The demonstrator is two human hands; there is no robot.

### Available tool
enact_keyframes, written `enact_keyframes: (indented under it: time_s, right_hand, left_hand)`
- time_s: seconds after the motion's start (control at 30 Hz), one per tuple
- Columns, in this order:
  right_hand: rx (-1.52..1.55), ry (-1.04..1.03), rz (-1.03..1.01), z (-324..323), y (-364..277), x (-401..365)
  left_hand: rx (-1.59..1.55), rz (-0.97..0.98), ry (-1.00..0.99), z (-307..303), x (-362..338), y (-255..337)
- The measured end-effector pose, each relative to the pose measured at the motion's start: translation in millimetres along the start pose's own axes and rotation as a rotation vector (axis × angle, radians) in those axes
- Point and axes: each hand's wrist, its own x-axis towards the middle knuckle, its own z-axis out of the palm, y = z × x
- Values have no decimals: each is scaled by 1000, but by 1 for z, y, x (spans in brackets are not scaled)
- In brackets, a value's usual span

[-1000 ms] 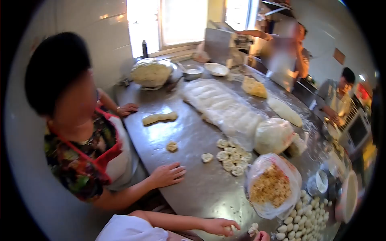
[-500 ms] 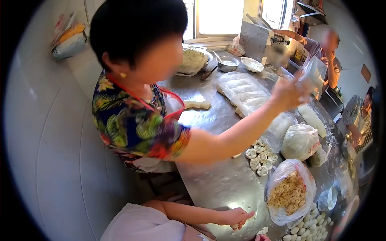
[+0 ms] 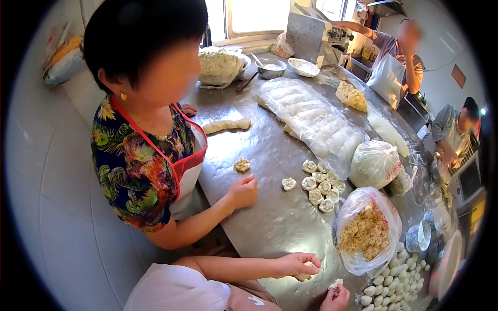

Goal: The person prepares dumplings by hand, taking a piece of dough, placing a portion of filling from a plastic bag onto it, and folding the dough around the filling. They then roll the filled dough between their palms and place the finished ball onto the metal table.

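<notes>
My left hand [image 3: 294, 264] is curled over the table's near edge, its fingers around a pale lump of dough [image 3: 307, 271]. My right hand [image 3: 337, 299], low in the view, pinches a small whitish dough piece [image 3: 335, 284]. An open plastic bag of crumbly tan filling [image 3: 365, 234] lies just beyond my hands. Beside it are many small white oval pieces [image 3: 390, 284]. Several round shaped dough pieces [image 3: 322, 185] sit past the bag, with a single one [image 3: 289, 184] apart to their left.
A co-worker in a floral top rests a hand [image 3: 243, 192] on the metal table [image 3: 275, 223], near a filled dough piece [image 3: 241, 165] and a dough roll [image 3: 226, 125]. Plastic-covered dough strips [image 3: 311, 116], a tied bag [image 3: 377, 165] and bowls [image 3: 271, 68] stand farther off. Two people work behind.
The co-worker's arm has drawn back from across the table to its near side. My right hand has come further into view with its dough piece. The view has shifted.
</notes>
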Motion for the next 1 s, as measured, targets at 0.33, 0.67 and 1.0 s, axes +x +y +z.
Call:
enact_keyframes:
  time_s: [0.33, 0.67, 1.0]
  right_hand:
    - [-136, 89, -199, 0, -9, 18]
    - [-127, 132, -205, 15, -11, 14]
    - [-194, 99, -30, 8, -28, 4]
  left_hand:
    - [-8, 58, 113, -11, 6, -8]
    - [90, 74, 188, -15, 8, -7]
    - [-149, 57, 134, -16, 13, -3]
